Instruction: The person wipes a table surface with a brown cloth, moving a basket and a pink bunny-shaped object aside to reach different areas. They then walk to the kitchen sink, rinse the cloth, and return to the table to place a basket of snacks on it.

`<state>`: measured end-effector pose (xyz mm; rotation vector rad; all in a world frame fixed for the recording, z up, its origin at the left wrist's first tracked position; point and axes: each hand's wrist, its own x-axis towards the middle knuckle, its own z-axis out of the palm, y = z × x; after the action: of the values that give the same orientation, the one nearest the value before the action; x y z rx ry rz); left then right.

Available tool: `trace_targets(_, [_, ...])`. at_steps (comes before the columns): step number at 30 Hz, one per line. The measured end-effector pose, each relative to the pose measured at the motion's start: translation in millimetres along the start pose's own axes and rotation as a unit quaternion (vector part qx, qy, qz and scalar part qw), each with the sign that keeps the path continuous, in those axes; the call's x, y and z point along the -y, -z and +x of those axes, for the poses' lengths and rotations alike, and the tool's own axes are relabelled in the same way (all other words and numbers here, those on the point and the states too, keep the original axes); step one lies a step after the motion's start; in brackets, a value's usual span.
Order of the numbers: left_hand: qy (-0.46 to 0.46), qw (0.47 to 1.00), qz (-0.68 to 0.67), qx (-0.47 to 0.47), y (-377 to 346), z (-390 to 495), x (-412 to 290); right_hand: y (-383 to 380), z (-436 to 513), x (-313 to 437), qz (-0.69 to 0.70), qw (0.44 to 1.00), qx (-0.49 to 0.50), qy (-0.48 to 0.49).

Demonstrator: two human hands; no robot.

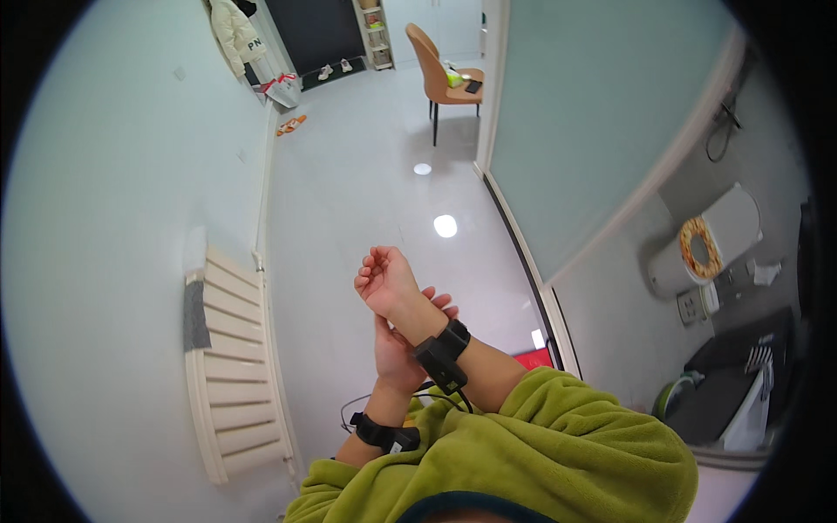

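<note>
My left hand [397, 359] is wrapped around my right wrist from below, its fingertips showing on the far side. Palm up, my right hand [387, 280] is empty, with its fingers loosely curled. A black strap with a small box-shaped device [441, 363] is fastened on my right forearm just behind the grip. On my left forearm sits a similar black strapped device [386, 435]. Thin dark cables [353, 408] run near both devices, in front of my green fleece sleeves [575, 431].
A white radiator [235, 366] with a grey cloth [197, 317] lines the left wall. To the right, a frosted glass partition [588, 131] borders a bathroom with a toilet [677, 265]. Ahead are a tan chair [428, 72], orange slippers [291, 125] and a dark door [317, 33].
</note>
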<state>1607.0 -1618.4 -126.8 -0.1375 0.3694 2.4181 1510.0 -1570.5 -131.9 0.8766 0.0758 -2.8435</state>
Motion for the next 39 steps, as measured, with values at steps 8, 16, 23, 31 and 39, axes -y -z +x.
trace_targets(8, [0.003,1.000,0.006,-0.011,12.1,188.4,-192.6,-129.7,230.5,30.2,-0.004,1.000,0.009,0.014])
trace_targets(16, [0.097,0.995,0.021,0.034,-13.7,396.6,-332.1,-274.1,390.7,116.1,0.001,0.996,0.074,0.043])
trace_targets(23, [0.078,0.995,0.051,0.040,-1.3,583.1,-415.4,-374.4,561.7,200.3,0.005,0.992,0.127,0.020])
trace_targets(31, [-0.046,0.965,0.255,0.032,-22.0,800.7,-499.9,-529.6,755.9,306.5,0.068,0.990,0.119,-0.028])
trace_targets(39, [0.067,0.971,0.226,0.045,-13.4,1031.8,-578.7,-637.1,941.7,459.5,0.157,0.978,0.137,0.030])
